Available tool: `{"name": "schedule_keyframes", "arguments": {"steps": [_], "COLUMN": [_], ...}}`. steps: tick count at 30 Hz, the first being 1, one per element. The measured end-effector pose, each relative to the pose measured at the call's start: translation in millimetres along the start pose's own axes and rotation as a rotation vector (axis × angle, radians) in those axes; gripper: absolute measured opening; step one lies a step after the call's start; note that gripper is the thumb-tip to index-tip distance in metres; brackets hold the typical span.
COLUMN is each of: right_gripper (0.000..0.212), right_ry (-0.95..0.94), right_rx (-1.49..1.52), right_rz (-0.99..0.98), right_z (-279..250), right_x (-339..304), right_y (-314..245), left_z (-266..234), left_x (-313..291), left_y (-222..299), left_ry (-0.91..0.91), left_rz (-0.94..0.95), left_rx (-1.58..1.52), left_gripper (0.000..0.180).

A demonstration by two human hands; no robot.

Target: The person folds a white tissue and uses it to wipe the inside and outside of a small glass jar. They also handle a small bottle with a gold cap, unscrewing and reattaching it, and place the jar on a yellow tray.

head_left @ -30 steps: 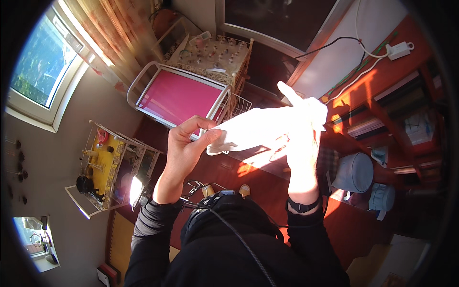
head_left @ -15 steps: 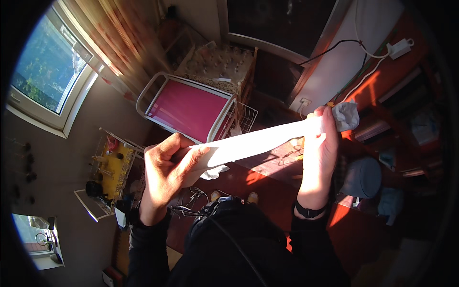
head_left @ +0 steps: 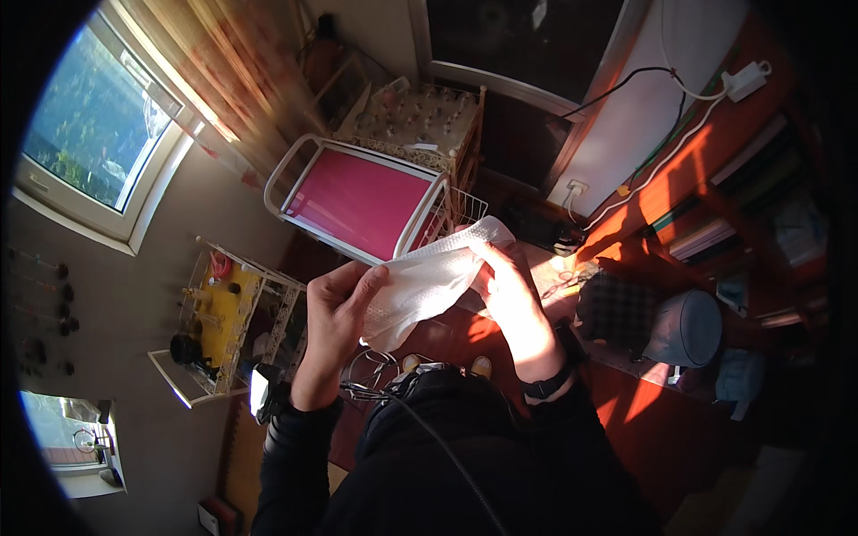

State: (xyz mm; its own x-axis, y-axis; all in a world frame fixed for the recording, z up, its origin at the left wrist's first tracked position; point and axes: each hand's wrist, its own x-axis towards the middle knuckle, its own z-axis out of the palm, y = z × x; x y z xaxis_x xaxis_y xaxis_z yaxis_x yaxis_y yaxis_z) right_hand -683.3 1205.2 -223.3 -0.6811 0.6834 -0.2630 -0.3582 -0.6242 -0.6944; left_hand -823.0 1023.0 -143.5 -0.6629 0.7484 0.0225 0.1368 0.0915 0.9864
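Note:
A white paper towel (head_left: pixel 422 288) with a dimpled texture is held up between my two hands in front of my body. My left hand (head_left: pixel 334 320) pinches its left end, thumb on top. At the other end, my right hand (head_left: pixel 511 299) grips the towel, with its fingers partly hidden behind the sheet. The towel slopes up to the right and sags loosely, one corner hanging down beside my left hand. Just beyond it stands a white-framed cart (head_left: pixel 357 204) with a bright pink top.
A shelf unit with a yellow top (head_left: pixel 213 317) stands at the left, below a window (head_left: pixel 98 116). On the right are a round grey-blue stool (head_left: pixel 684 329), a reddish wooden shelf and a white power strip (head_left: pixel 746 82) with cables. A cable runs down my front.
My hands have come closer together, mainly my right hand moving left. The towel, stretched taut before, is now slack and spread wider, and its bunched right end has opened out.

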Motion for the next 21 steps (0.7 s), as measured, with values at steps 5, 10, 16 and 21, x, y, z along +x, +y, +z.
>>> {"name": "schedule_keyframes", "arguments": {"steps": [5, 10, 16, 21], "right_gripper": [0.013, 0.048, 0.036, 0.031], "right_ry": [-0.063, -0.276, -0.283, -0.202], "right_rx": [0.175, -0.011, -0.425, -0.627], "right_rz": [0.097, 0.213, 0.074, -0.202], "right_z": [-21, 3, -17, -16], "right_x": [10, -32, -18, -9], "right_y": [-10, 41, 42, 17], "left_z": [11, 39, 41, 45], "left_x": [-6, -3, 3, 6], "left_y": [-12, -29, -42, -40], "left_ry": [0.077, 0.064, 0.155, 0.196], "left_rz": [-0.064, -0.054, -0.03, 0.057], "left_rx": [-0.086, -0.025, -0.057, -0.157], "left_gripper": [0.028, 0.033, 0.033, 0.027]}}
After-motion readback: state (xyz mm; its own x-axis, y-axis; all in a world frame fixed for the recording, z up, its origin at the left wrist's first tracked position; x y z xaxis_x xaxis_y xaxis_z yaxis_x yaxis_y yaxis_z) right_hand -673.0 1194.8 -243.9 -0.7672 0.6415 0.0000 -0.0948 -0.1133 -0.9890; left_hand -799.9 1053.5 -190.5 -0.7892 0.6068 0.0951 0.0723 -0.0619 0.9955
